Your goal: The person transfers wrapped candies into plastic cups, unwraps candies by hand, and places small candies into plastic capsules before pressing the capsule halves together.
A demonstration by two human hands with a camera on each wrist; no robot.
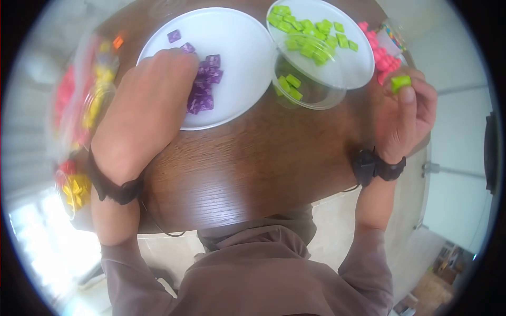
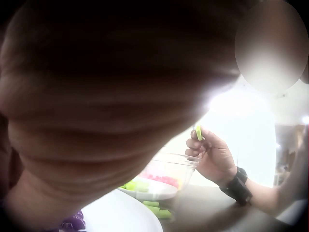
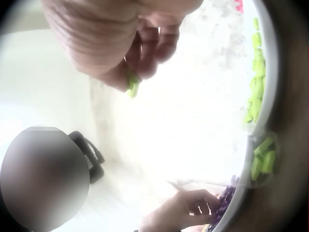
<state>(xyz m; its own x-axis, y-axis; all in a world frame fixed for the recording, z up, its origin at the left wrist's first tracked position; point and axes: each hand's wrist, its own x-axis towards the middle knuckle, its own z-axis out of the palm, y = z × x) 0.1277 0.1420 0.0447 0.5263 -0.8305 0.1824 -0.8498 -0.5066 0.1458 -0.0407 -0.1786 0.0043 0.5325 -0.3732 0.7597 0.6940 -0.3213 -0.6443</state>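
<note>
The right hand (image 1: 405, 113) is raised beyond the right side of the brown wooden table (image 1: 247, 158), its thumb and fingers clamped on a small green piece (image 1: 401, 84). That piece is held up in the air, well apart from the clear plastic cup (image 1: 311, 97).

The left hand (image 1: 150, 100) is palm down over the left white plate (image 1: 240, 68), its bent fingers reaching into the purple pieces (image 1: 204, 87). Its fingertips are hidden in the head view, and in the right wrist view they lie against the heap — whether they pinch a piece, I cannot tell. Most of the purple pieces lie bunched together, with one just apart near the plate's far side.

The cup stands upright between the two plates, with a few green pieces (image 1: 293, 88) at its bottom. The right white plate (image 1: 350, 71) carries many loose green squares (image 1: 316, 42), spread over its far and left part. Bright pink pieces (image 1: 387, 63) lie just past its right edge. At the table's left side are a clear plastic bag (image 1: 81, 84), yellow pieces (image 1: 76, 190) and a small orange piece (image 1: 118, 42).
</note>
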